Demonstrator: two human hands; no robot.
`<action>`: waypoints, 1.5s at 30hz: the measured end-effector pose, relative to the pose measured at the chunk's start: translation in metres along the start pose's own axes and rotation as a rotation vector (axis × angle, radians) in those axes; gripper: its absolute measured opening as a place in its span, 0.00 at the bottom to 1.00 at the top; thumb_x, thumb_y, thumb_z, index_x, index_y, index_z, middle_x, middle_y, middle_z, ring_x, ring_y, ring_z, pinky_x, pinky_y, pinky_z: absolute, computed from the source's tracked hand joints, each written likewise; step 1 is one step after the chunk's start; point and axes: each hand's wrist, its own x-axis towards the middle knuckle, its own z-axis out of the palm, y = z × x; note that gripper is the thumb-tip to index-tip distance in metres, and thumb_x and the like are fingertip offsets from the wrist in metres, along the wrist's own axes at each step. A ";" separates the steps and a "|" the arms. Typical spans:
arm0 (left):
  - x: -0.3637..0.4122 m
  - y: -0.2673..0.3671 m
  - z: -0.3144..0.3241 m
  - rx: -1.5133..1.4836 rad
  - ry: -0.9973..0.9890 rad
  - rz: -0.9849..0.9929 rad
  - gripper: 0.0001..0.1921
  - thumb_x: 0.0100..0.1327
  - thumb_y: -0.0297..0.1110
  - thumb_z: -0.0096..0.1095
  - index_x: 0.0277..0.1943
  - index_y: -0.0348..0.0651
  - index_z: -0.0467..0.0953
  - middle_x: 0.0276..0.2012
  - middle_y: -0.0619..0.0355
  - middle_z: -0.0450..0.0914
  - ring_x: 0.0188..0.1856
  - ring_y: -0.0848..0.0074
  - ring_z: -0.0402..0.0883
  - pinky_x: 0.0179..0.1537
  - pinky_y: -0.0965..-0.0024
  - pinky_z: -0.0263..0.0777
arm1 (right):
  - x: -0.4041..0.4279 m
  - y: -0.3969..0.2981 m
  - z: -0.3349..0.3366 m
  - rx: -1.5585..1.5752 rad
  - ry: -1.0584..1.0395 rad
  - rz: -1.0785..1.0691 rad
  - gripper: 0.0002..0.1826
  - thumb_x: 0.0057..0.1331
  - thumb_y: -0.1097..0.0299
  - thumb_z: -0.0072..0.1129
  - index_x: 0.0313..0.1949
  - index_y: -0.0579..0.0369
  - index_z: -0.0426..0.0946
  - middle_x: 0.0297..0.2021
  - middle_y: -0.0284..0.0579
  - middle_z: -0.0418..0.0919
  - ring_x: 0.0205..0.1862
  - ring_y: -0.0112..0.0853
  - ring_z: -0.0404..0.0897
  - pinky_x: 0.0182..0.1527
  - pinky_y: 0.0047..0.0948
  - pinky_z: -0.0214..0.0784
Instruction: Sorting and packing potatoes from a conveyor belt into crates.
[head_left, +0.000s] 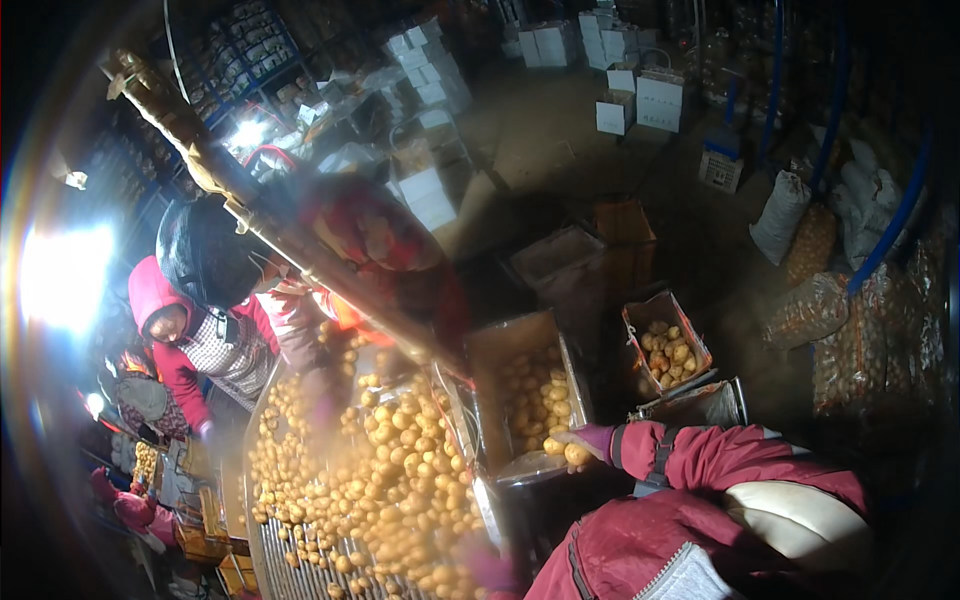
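My right hand (592, 442), in a purple glove, is at the near end of a plastic-lined carton (525, 330). Two potatoes (577, 454) sit at its fingers, seemingly in its grasp. More potatoes (529, 397) fill part of that carton. At the bottom of the view, my left hand (489, 564), also purple-gloved, is blurred beside the heap of potatoes (409, 450) on the roller sorting table (315, 562); its fingers cannot be made out.
A wooden pole (300, 251) slants above the table. Across stand a person in a dark hat (202, 247) and one in a pink hood (161, 296). A smaller carton of potatoes (666, 352) lies beyond my right hand. Filled sacks (806, 311) and white boxes (660, 101) stand farther off.
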 end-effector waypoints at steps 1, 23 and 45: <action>-0.002 -0.009 0.014 0.001 0.000 -0.002 0.40 0.63 0.67 0.46 0.68 0.42 0.65 0.69 0.46 0.63 0.73 0.45 0.54 0.72 0.40 0.44 | -0.003 -0.002 0.001 0.000 -0.002 0.001 0.33 0.73 0.37 0.44 0.53 0.56 0.77 0.36 0.50 0.84 0.27 0.35 0.83 0.24 0.28 0.74; 0.000 0.002 0.008 -0.134 0.235 0.093 0.33 0.60 0.45 0.65 0.64 0.37 0.71 0.68 0.38 0.67 0.71 0.44 0.61 0.72 0.44 0.48 | 0.012 -0.047 -0.058 0.370 0.116 -0.246 0.31 0.74 0.42 0.47 0.63 0.53 0.71 0.46 0.47 0.84 0.34 0.29 0.84 0.31 0.22 0.77; -0.022 -0.001 -0.012 -0.393 0.241 -0.087 0.32 0.63 0.46 0.61 0.67 0.39 0.68 0.70 0.39 0.62 0.74 0.45 0.56 0.73 0.44 0.47 | 0.064 -0.083 -0.007 0.035 0.009 -0.214 0.32 0.73 0.48 0.52 0.69 0.54 0.64 0.61 0.47 0.75 0.48 0.31 0.80 0.53 0.31 0.74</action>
